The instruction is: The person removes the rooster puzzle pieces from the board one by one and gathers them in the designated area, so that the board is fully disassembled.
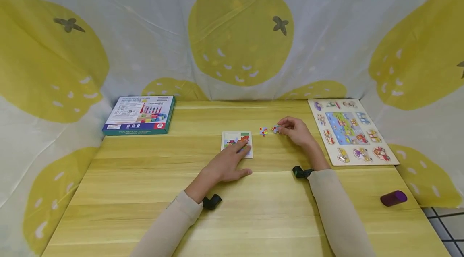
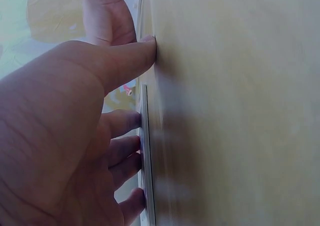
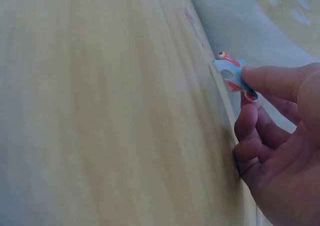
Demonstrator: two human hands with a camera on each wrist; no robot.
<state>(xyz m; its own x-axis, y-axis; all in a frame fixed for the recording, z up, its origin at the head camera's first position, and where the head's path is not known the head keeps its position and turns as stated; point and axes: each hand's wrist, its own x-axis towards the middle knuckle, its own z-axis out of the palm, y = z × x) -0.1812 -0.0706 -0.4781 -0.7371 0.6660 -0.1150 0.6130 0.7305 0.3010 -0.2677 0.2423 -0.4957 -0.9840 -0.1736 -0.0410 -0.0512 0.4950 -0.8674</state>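
Observation:
A small square puzzle board (image 1: 226,136) with a pale frame lies mid-table. My left hand (image 1: 229,162) rests on it, fingertips on its picture and thumb on the tabletop. Part of the picture is hidden beneath the fingers. In the right wrist view, a light blue and red jigsaw piece (image 3: 231,71) is pinched between the thumb and fingers of my right hand (image 1: 295,131). Just left of that hand, another jigsaw piece (image 1: 263,131) lies on the wood. The left wrist view shows the board (image 2: 146,151) edge-on under the fingertips.
At the back left lies a flat toy box (image 1: 139,115). A wooden picture puzzle (image 1: 349,132) with vehicle shapes lies to the right of my right hand. A dark purple cylinder (image 1: 393,198) is near the table's right edge. A fruit-printed cloth (image 1: 145,27) hangs behind the table.

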